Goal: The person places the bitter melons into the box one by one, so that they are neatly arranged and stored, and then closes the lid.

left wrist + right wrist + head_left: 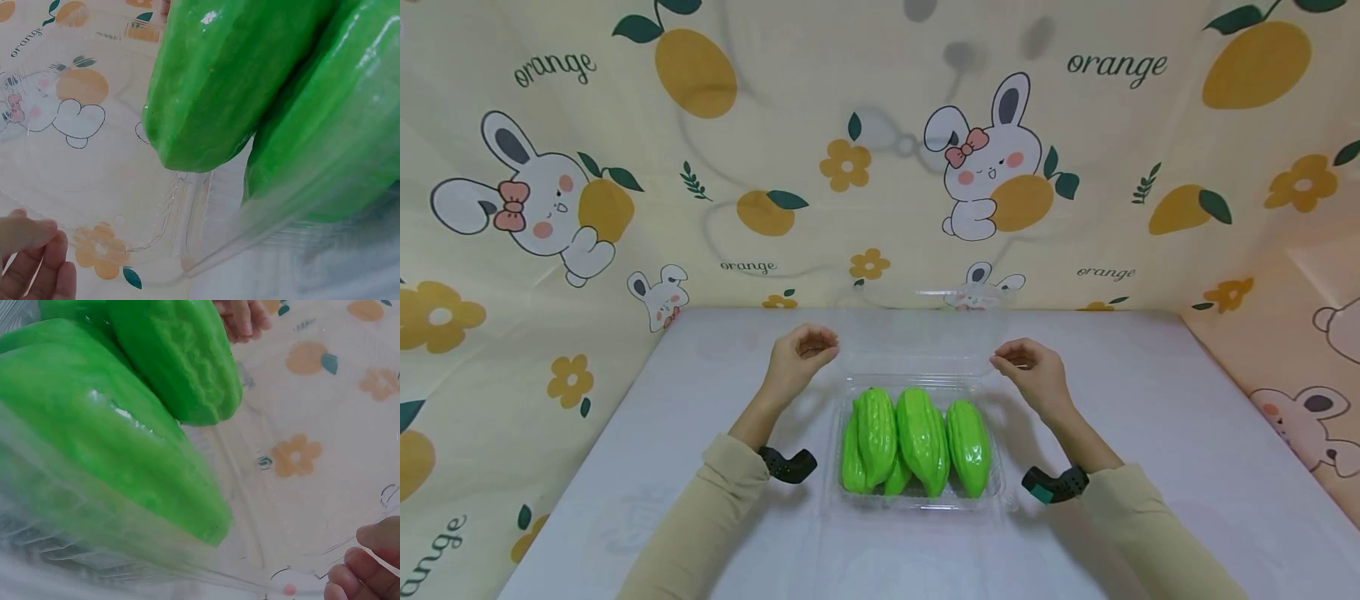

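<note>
A clear plastic clamshell box (917,502) stands on the table with its hinged lid (917,333) raised at the back. Inside lie several glossy, ridged green bitter melons (921,442), piled side by side with their narrow ends toward me. My left hand (797,358) pinches the lid's left edge between thumb and curled fingers. At the opposite edge, my right hand (1036,375) does the same with its fingertips. Both wrist views show the thumb and fingers right at the transparent rim, so the exact contact is hard to see.
A white cloth covers the table (662,500). Behind and at the sides hangs a cream curtain (865,83) printed with rabbits, oranges and flowers. Black devices, one on the left wrist (787,465) and another on the right wrist (1055,484), sit on either side of the box.
</note>
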A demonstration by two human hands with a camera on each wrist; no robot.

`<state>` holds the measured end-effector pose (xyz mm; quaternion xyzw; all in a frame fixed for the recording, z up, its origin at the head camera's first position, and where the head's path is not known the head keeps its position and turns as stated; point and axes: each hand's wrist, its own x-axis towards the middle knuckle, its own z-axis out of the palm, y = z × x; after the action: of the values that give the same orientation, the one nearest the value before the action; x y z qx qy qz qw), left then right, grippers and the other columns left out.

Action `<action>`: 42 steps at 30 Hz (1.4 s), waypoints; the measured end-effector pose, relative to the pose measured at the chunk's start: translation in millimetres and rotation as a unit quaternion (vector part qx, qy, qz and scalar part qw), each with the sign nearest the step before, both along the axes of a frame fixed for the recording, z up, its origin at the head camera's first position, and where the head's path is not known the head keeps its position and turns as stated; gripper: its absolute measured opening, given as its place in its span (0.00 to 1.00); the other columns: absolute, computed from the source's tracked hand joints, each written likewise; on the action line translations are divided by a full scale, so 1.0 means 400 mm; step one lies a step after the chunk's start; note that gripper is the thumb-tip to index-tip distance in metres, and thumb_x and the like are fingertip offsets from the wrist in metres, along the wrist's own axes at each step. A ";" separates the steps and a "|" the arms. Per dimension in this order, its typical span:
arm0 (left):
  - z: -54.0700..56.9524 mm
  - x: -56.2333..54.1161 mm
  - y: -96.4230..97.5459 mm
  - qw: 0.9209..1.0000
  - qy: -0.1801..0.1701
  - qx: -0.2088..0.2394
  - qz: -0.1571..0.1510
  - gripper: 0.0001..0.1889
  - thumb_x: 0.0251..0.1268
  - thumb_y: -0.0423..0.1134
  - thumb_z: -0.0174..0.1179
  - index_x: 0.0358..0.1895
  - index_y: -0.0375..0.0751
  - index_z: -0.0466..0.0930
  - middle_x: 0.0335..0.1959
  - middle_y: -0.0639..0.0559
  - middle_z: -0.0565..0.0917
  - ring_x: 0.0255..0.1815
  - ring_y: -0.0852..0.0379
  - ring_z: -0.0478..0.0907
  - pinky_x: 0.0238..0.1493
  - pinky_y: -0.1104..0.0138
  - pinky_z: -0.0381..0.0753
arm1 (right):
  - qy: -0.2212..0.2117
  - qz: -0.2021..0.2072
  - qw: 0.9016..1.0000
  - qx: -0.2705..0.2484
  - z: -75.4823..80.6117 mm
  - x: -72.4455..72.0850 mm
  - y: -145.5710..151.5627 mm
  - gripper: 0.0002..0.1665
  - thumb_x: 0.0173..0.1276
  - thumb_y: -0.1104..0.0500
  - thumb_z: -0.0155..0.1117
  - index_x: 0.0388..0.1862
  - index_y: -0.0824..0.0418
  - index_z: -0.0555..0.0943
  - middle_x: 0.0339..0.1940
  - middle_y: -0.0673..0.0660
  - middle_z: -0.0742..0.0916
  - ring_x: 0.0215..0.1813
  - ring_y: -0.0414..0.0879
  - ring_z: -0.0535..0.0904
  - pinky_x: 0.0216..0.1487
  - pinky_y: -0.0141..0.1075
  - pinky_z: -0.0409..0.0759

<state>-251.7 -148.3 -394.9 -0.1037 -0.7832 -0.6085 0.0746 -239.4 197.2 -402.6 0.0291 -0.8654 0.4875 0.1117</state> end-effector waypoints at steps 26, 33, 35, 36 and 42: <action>-0.003 -0.006 0.014 1.000 0.018 -0.016 0.011 0.08 0.57 0.25 0.64 0.40 0.26 0.78 0.42 0.31 0.83 0.36 0.71 0.79 0.43 0.81 0.81 | 0.043 -0.033 0.998 -0.044 0.017 -0.003 -0.002 0.08 0.61 0.66 0.69 0.37 0.71 0.83 0.29 0.50 0.87 0.31 0.23 0.75 0.35 0.15 0.77; -0.008 -0.017 0.023 0.999 0.019 -0.016 0.025 0.08 0.57 0.26 0.65 0.39 0.26 0.79 0.42 0.31 0.84 0.38 0.64 0.81 0.44 0.79 0.83 | 0.055 -0.046 0.997 -0.040 0.004 -0.021 0.000 0.08 0.62 0.66 0.68 0.37 0.71 0.82 0.33 0.56 0.88 0.32 0.20 0.76 0.37 0.14 0.77; -0.010 -0.020 0.027 0.999 0.023 -0.016 0.027 0.08 0.57 0.26 0.65 0.39 0.26 0.79 0.41 0.31 0.84 0.39 0.63 0.82 0.44 0.79 0.83 | 0.055 -0.054 0.996 -0.046 0.002 -0.024 -0.002 0.08 0.62 0.66 0.68 0.37 0.71 0.82 0.34 0.57 0.88 0.32 0.20 0.76 0.36 0.14 0.77; -0.011 -0.021 0.028 0.999 0.023 -0.016 0.028 0.08 0.58 0.26 0.65 0.39 0.26 0.79 0.41 0.32 0.84 0.39 0.62 0.82 0.44 0.79 0.83 | 0.053 -0.057 0.996 -0.053 0.002 -0.024 -0.003 0.08 0.61 0.66 0.69 0.37 0.71 0.82 0.33 0.56 0.88 0.32 0.20 0.76 0.36 0.13 0.77; -0.011 -0.014 0.029 1.000 0.011 -0.010 0.020 0.08 0.59 0.26 0.64 0.39 0.27 0.79 0.42 0.31 0.84 0.38 0.67 0.80 0.44 0.80 0.82 | 0.037 -0.061 0.996 -0.057 0.002 -0.019 -0.002 0.10 0.61 0.65 0.69 0.38 0.70 0.82 0.31 0.51 0.87 0.32 0.21 0.76 0.36 0.14 0.78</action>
<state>-257.3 -136.8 -399.3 -0.0959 -0.7905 -0.5976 0.0943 -246.9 196.5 -401.8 -0.0126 -0.8317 0.5270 0.1744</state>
